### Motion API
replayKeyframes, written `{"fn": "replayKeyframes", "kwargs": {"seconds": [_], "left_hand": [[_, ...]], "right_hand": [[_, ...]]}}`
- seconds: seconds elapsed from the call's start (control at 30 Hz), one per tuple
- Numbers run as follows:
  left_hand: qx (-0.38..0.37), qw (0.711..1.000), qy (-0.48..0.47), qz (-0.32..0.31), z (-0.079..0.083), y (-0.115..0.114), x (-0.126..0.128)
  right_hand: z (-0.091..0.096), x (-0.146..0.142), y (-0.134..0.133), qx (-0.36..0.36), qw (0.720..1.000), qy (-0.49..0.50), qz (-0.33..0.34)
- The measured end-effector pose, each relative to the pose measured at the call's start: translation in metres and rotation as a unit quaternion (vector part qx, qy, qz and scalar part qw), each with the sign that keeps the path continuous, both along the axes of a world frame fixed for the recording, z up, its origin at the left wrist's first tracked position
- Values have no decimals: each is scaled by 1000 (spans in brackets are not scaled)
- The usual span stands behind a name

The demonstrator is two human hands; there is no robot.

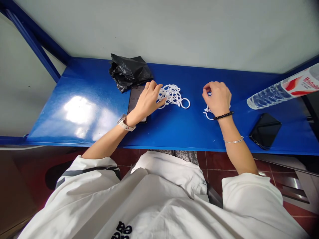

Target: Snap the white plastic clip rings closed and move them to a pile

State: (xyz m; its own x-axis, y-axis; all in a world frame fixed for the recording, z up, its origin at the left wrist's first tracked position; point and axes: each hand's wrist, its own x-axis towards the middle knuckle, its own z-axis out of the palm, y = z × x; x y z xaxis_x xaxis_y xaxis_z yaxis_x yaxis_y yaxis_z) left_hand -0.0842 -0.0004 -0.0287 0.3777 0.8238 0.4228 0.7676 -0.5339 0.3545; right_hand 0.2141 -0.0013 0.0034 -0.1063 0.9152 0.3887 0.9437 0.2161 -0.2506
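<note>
A heap of white plastic rings with small eyelets lies tangled on the blue tabletop, one ring sticking out at its right side. My left hand reaches over the heap's left edge. Its thumb and fingers are spread apart, touching or very near the rings. Farther right, my right hand is curled, thumb and forefinger drawn together. Whatever it pinches, if anything, is hidden. Beneath this hand a few more white rings show in part; the hand covers the rest.
A phone with a lit timer-like display lies partly under my left forearm. Behind it sits a crumpled black plastic bag. At the right are a water bottle and a dark phone. A pale wall rises behind the blue table.
</note>
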Motion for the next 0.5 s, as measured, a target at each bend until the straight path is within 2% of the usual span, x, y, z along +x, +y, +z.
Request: {"fn": "replayKeyframes", "kwargs": {"seconds": [0.07,0.13,0.3,0.5], "left_hand": [[0,1000,-3,-3,1,1,-1],[2,1000,1,-3,1,2,-1],[3,1000,13,-1,2,1,-1],[9,1000,4,-6,6,0,-2]], "right_hand": [[4,10,4,-51,995,-55,-64],[6,16,5,-95,986,-96,-96],[1,16,4,-132,973,-148,-113],[-6,20,6,-126,973,-164,-103]]}}
